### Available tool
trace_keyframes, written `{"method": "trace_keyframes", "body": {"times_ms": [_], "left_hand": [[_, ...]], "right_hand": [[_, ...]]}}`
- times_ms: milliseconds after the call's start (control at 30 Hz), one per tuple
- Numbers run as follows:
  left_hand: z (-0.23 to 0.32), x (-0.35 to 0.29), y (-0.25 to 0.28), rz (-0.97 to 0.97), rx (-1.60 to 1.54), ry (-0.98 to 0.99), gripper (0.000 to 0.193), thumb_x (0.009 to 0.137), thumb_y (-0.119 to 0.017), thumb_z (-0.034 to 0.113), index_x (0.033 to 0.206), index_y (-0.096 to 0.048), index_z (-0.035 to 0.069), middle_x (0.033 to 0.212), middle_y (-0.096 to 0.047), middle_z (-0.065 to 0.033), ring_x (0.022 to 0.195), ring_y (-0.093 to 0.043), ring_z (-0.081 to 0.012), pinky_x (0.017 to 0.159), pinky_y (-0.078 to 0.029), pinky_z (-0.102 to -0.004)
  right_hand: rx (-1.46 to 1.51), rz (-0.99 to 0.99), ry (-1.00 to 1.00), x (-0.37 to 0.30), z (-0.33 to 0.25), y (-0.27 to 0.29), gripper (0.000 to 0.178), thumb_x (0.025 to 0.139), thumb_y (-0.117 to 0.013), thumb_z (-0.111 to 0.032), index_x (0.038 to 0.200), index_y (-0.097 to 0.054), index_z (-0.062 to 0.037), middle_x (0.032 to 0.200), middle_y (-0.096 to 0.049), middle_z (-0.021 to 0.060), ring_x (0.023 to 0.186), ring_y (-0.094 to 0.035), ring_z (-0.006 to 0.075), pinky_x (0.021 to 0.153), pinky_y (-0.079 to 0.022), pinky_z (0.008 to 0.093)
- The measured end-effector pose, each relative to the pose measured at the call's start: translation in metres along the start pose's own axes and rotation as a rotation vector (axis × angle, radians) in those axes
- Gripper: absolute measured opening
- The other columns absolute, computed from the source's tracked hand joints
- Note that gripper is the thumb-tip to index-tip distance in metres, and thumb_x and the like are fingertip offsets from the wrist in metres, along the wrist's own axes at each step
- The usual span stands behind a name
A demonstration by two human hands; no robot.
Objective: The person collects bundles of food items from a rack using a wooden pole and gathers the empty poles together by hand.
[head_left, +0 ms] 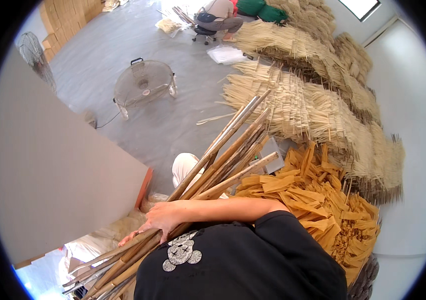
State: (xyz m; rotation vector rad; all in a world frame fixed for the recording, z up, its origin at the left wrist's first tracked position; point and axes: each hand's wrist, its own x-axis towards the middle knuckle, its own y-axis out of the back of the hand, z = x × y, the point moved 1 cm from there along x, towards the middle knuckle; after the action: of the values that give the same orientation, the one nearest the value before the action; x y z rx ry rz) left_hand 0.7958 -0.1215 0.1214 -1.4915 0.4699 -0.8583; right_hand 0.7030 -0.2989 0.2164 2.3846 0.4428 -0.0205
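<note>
A long bundle of bamboo poles [223, 150] slants from the lower left up to the middle, resting across my lap and against my black shirt. Reaching across my body, my right hand [163, 218] grips over the bundle, its fingers curled round the poles near their lower half. Some of the poles are pale and smooth, others darker brown. My left hand does not show; the poles and my body may hide it. Beneath the bundle, one knee in pale trousers [185, 167] sticks out.
Orange-yellow strips [308, 195] are heaped at my right, beyond them bundled straw-coloured stalks [298, 100]. A pale panel [73, 170] stands close on my left. A floor fan [144, 84] is ahead. Farther off, another person [220, 15] sits on a low wheeled stool [204, 32].
</note>
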Motion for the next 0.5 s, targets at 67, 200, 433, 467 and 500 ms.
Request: {"method": "trace_keyframes", "body": {"times_ms": [67,200,433,467,500], "left_hand": [[-0.004,0.006,0.003,0.018,0.003,0.014,0.034,0.094,-0.035,0.034,0.121,-0.045,0.017,0.119,-0.05,0.0,0.108,-0.043,-0.0215,0.104,-0.018,-0.0482],[-0.017,0.02,0.007,0.048,0.007,0.032,0.033,0.094,-0.035,0.034,0.12,-0.046,0.017,0.119,-0.05,0.0001,0.108,-0.043,-0.0214,0.103,-0.018,-0.0477],[-0.058,0.046,0.019,0.099,0.031,0.075,0.033,0.094,-0.035,0.034,0.119,-0.046,0.017,0.118,-0.051,0.0003,0.107,-0.044,-0.0211,0.103,-0.019,-0.047],[-0.066,0.052,0.023,0.106,0.041,0.079,0.032,0.094,-0.035,0.034,0.119,-0.046,0.017,0.117,-0.051,0.0003,0.107,-0.044,-0.0211,0.103,-0.019,-0.0469],[-0.076,0.063,0.027,0.109,0.041,0.086,0.032,0.094,-0.035,0.034,0.118,-0.047,0.017,0.117,-0.051,0.0003,0.107,-0.044,-0.021,0.103,-0.019,-0.0467]], "right_hand": [[0.012,-0.009,-0.01,0.0,0.002,0.003,0.079,0.062,-0.072,-0.047,0.129,-0.044,-0.0163,0.091,-0.062,0.0124,0.092,-0.058,0.0315,0.077,-0.043,0.0423],[0.073,0.02,0.022,0.0,0.016,0.003,0.077,0.062,-0.072,-0.044,0.129,-0.045,-0.0166,0.09,-0.061,0.0139,0.09,-0.058,0.0332,0.077,-0.043,0.0425],[0.03,0.035,0.07,-0.011,0.052,0.021,0.076,0.063,-0.072,-0.044,0.128,-0.045,-0.0176,0.088,-0.059,0.0155,0.089,-0.057,0.0336,0.075,-0.043,0.0419],[0.032,0.031,0.081,-0.014,0.06,0.023,0.076,0.063,-0.072,-0.044,0.128,-0.045,-0.0178,0.089,-0.059,0.0154,0.089,-0.057,0.0335,0.075,-0.043,0.0417],[0.028,0.029,0.092,-0.017,0.07,0.029,0.076,0.063,-0.072,-0.044,0.128,-0.045,-0.018,0.089,-0.058,0.0153,0.09,-0.056,0.0334,0.075,-0.043,0.0414]]}}
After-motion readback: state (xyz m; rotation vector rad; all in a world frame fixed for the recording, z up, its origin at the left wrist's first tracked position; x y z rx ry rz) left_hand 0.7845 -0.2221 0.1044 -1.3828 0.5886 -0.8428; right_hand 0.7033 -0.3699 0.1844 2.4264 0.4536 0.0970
